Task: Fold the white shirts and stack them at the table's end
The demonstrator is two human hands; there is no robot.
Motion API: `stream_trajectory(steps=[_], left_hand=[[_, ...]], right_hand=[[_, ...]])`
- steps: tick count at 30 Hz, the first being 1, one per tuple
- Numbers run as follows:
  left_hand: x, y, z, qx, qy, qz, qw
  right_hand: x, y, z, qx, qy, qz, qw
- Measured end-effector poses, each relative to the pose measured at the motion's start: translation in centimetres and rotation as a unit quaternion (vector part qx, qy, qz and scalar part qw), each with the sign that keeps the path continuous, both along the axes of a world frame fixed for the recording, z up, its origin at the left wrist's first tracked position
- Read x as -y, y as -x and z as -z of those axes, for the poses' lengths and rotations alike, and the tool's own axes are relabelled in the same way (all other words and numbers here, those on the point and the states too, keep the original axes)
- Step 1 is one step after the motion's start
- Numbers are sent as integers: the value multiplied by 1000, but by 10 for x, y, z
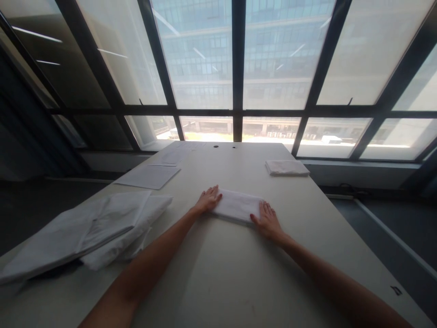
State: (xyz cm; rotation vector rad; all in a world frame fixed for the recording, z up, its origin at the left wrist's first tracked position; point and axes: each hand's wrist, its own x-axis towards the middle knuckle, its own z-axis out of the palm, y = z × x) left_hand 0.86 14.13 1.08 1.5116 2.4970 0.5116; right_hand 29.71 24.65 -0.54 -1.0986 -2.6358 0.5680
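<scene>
Resting hands: left hand and right hand apart, flat on opposite ends.
Folded cloth between them: likely light, soft; hold both short ends.

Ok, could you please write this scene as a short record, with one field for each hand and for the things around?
left hand: on the left end of a folded cloth
right hand: on its right end
left side: pile of white cloth, with papers beyond it
right side: second folded cloth, near the edge
surface: white table
beyond the table: windows
</scene>
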Motion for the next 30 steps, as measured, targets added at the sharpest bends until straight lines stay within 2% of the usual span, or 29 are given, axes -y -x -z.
stream_trajectory(steps=[3,6,9,12,15,20,23,25,27,30], left_hand=[[20,6,-4,81,-74,-52,993],[39,4,-18,212,-114,-82,967],[49,1,-38,319,-64,-76,943],[48,-1,-54,376,13,-57,925],[43,-4,-64,445,38,-46,893],[38,-14,-66,563,2,-35,826],[35,-22,-63,614,-34,-49,787],[29,-28,-59,640,-51,-48,765],[20,-35,-55,664,-72,-51,743],[1,-50,-49,692,-105,-56,712]], right_hand=[[-8,-8,-15,-124,101,27,987],[-11,-12,-37,-198,263,91,940],[-8,-11,-57,-226,436,123,862],[-7,-4,-67,-250,531,144,797],[-9,1,-66,-250,550,156,782],[-7,1,-54,-268,522,120,801],[-5,-1,-50,-330,537,94,770],[-11,-4,-48,-369,548,111,742],[-25,-9,-45,-390,554,133,723],[-52,-25,-40,-397,561,158,709]])
